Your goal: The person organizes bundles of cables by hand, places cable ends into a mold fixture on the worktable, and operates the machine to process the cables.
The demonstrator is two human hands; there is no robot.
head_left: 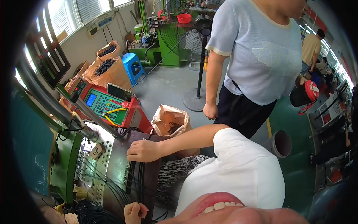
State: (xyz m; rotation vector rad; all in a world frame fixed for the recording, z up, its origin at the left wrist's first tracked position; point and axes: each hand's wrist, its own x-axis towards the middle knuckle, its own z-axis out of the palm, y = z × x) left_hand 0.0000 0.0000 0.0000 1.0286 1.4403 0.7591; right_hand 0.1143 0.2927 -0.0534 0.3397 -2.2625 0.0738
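Note:
My right hand (143, 151) rests at the edge of a dark work plate (118, 158), its fingers curled down over the upper end of some black cables (141, 177). What lies under those fingertips is hidden. Lower in the picture, my left hand (132, 213) has its fingers bent around the lower run of the cables; part of it is cut off by the edge. Between the hands sits a narrow metal strip (126, 177) with small fittings. Thin wires cross from it to a perforated metal plate (108, 143), which carries a small block (97, 150).
A green machine frame (67, 168) stands left, beside a red control box (130, 119) with yellow-handled pliers (112, 116) and a phone (119, 91) on it. Paper sacks (169, 119), a blue stool (132, 69), a fan and a grey bin (281, 143) stand behind. A co-worker in light blue stands close.

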